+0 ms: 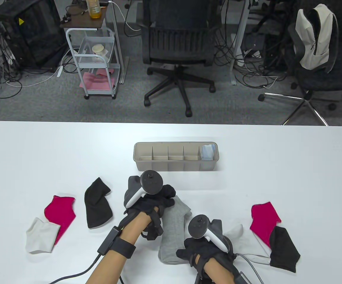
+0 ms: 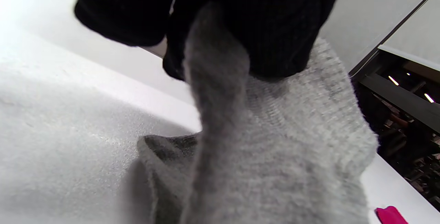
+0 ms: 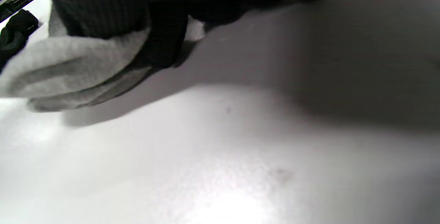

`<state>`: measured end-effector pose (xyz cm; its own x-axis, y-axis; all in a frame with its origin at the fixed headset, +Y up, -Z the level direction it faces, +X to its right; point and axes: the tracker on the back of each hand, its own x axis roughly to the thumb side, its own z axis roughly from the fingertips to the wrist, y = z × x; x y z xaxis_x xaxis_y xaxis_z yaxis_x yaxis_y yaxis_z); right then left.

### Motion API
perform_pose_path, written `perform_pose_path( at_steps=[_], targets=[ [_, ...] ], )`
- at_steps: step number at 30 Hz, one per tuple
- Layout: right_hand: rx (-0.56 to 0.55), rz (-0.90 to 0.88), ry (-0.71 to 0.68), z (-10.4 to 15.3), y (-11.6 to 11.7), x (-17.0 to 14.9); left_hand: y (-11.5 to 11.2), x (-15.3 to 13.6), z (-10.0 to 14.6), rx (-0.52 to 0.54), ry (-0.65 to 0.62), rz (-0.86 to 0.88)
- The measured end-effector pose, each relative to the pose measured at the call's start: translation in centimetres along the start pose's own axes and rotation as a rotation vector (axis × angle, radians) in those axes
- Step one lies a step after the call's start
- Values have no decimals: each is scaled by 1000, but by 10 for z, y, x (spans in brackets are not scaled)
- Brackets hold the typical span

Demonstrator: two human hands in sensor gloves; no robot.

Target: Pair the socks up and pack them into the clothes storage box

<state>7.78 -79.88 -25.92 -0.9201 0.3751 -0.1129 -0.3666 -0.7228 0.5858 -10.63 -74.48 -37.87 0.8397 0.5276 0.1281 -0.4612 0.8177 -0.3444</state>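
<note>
A grey sock pair lies stretched between my two hands near the table's front. My left hand grips its far end; the left wrist view shows the grey knit held under the black glove fingers. My right hand grips its near end, and the right wrist view shows grey fabric pinched under the glove. The beige storage box with several compartments stands in mid-table, a light blue pair in its rightmost compartment.
On the left lie a black sock, a pink sock and a white sock. On the right lie a pink sock, a black sock and a white sock. Office chairs stand beyond the far table edge.
</note>
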Motion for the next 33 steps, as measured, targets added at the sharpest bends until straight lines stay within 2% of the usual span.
perform_pose_path(
  at_steps=[8, 17, 22, 26, 30, 33],
  targets=[
    [-68, 93, -6, 3, 5, 6, -20, -3, -13, 31, -6, -31],
    [-109, 147, -13, 5, 7, 9, -42, -9, -27, -1, 73, -140],
    [-94, 137, -28, 7, 6, 6, -49, -14, -29, 2, 97, -187],
    [-71, 53, -33, 16, -4, -2, -48, -17, -27, 22, 95, -176],
    [-188, 28, -38, 31, -20, -10, -38, -19, -18, 56, 90, -126],
    [-308, 49, -90, 42, -32, -13, -21, -20, -3, 112, 78, -114]
  ],
)
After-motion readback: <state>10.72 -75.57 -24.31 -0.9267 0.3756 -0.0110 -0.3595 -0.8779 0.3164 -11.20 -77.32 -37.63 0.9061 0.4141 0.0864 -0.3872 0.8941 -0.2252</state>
